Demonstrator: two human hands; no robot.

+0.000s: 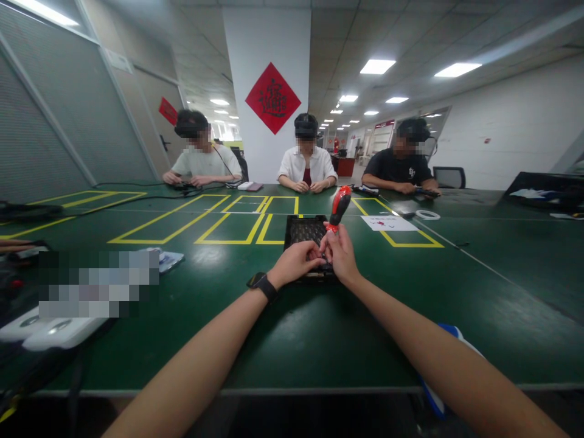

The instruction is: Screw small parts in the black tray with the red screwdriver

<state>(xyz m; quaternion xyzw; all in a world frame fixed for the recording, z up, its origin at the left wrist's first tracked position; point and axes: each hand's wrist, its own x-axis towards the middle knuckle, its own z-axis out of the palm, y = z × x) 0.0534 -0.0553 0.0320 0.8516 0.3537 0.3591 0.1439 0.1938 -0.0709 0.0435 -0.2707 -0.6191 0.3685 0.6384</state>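
Note:
A red and black screwdriver [340, 208] stands nearly upright, its handle tilted up and to the right. My right hand [340, 254] grips it low on the shaft end. My left hand [295, 263], with a black watch on the wrist, rests its fingers on the near edge of a black tray [305, 230] lying on the green table [319, 328]. The screwdriver's tip is hidden behind my fingers, over the near right part of the tray.
Three people sit along the far side of the table with their hands on it. Yellow tape rectangles [228, 225] mark the tabletop. A white paper [389, 223] and a white ring [427, 215] lie to the right. White devices [50, 328] and cables sit at the left edge.

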